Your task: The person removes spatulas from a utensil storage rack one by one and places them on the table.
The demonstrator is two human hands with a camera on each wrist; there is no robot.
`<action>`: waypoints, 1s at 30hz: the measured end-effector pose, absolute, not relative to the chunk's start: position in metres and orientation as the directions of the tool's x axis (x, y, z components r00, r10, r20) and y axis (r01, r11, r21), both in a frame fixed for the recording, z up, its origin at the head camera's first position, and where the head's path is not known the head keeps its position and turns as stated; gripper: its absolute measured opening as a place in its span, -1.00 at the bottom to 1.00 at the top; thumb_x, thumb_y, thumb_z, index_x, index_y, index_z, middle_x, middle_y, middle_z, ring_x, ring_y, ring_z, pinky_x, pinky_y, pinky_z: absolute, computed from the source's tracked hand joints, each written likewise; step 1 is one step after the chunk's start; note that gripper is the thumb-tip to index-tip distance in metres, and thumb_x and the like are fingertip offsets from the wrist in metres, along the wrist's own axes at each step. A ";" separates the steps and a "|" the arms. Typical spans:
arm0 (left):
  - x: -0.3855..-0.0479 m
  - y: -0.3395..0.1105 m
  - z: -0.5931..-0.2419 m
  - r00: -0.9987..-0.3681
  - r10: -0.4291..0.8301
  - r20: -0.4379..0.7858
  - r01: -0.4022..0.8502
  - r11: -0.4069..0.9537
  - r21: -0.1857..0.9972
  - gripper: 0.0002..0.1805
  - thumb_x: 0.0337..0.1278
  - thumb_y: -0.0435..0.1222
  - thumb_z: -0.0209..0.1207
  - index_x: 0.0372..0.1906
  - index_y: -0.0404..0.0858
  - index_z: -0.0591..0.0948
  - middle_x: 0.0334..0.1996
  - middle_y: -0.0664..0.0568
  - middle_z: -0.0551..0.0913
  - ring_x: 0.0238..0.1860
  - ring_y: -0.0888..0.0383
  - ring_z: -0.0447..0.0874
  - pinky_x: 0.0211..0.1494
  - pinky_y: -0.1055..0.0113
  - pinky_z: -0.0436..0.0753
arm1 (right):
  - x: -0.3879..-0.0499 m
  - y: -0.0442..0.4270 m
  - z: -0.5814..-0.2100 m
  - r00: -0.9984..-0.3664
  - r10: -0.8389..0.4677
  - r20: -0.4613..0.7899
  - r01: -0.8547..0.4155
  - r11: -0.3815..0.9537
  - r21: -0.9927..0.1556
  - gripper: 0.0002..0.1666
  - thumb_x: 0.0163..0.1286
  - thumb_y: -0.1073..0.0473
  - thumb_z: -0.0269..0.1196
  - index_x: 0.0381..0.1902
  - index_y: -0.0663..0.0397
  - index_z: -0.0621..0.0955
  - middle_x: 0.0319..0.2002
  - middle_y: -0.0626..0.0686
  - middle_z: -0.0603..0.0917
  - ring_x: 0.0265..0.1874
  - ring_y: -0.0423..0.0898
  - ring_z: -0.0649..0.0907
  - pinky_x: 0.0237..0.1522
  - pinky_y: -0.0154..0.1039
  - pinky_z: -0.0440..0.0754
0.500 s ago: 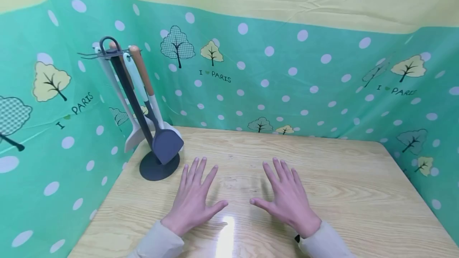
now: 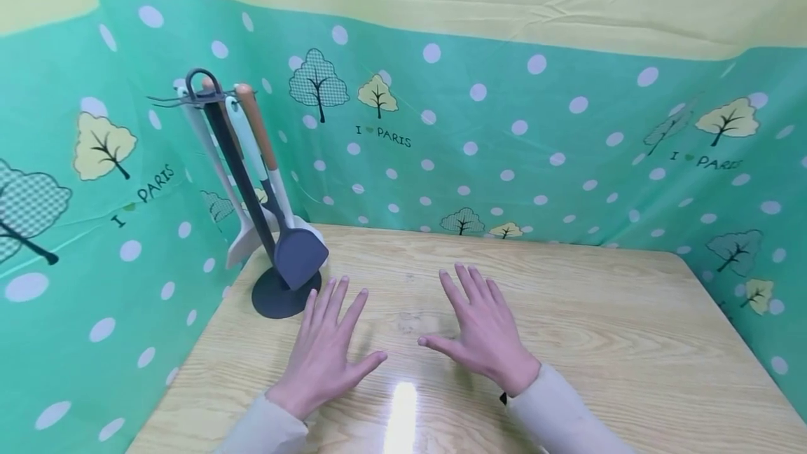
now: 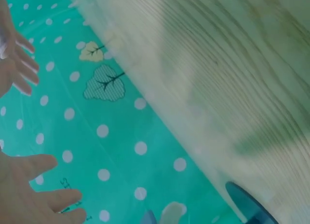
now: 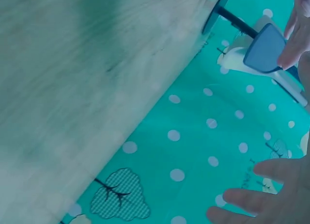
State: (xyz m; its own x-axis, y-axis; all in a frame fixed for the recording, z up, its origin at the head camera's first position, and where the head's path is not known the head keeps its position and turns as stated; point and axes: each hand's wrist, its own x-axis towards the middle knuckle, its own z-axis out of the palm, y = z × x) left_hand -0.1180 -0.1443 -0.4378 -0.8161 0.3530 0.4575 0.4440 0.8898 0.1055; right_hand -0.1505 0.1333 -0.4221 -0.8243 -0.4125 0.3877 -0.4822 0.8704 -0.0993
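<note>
"Filling the background, what is that?"

"A draped cloth [image 2: 517, 149], green with pale dots and printed trees, creased in its yellow upper band."

"And below it?"

"A table [image 2: 630, 342] with wavy, pale wood grain and a glossy streak of light near the front."

"What holds the utensils?"

"A dark stand [image 2: 236, 160] at the table's left side, with a slim pole, a looped top, thin hooks and a flat, round base. Long-handled tools hang around the pole."

"Which ones?"

"A pale, broad-headed utensil [image 2: 239, 249] on the left, a brown-handled utensil [image 2: 260, 128] with a white shank, and in front a turner [image 2: 301, 258], its handle pale blue, its dark blade flat and wide. Another brown handle [image 2: 208, 83] shows behind the pole, partly hidden."

"And the person's hands?"

"The left hand [image 2: 324, 356] is over the table, just beside the stand's base, fingers straight and splayed; whether they touch the base cannot be told. The right hand [image 2: 485, 335], well apart from the stand, has straight fingers too, its thumb spread toward the left hand."
</note>
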 end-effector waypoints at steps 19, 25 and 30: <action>-0.118 -0.185 -0.427 -0.728 0.298 0.617 0.484 0.861 0.155 -0.07 0.00 0.22 0.21 0.35 -0.32 0.34 0.41 -0.29 0.16 0.38 -0.27 0.14 0.41 -0.11 0.12 | -0.178 0.089 -0.407 -0.736 -0.494 0.463 -0.618 0.769 -0.162 0.12 0.15 -0.51 0.14 0.45 0.07 0.20 0.33 0.18 0.35 0.31 0.16 0.35 0.29 0.07 0.32; -0.118 -0.195 -0.422 -0.714 0.243 0.657 0.482 0.851 0.210 -0.13 0.05 0.16 0.20 0.33 -0.33 0.35 0.35 -0.32 0.26 0.35 -0.27 0.21 0.32 -0.12 0.28 | -0.186 0.073 -0.401 -0.670 -0.518 0.531 -0.675 0.723 -0.148 0.07 0.18 -0.46 0.17 0.41 0.13 0.26 0.28 0.20 0.41 0.27 0.13 0.40 0.25 0.05 0.38; -0.118 -0.204 -0.419 -0.717 0.191 0.671 0.466 0.847 0.257 -0.18 0.02 0.05 0.27 0.30 -0.37 0.38 0.30 -0.31 0.32 0.29 -0.26 0.29 0.14 -0.20 0.45 | -0.192 0.057 -0.395 -0.636 -0.529 0.563 -0.702 0.699 -0.137 0.02 0.19 -0.44 0.17 0.36 0.16 0.32 0.24 0.18 0.45 0.23 0.10 0.44 0.22 0.02 0.42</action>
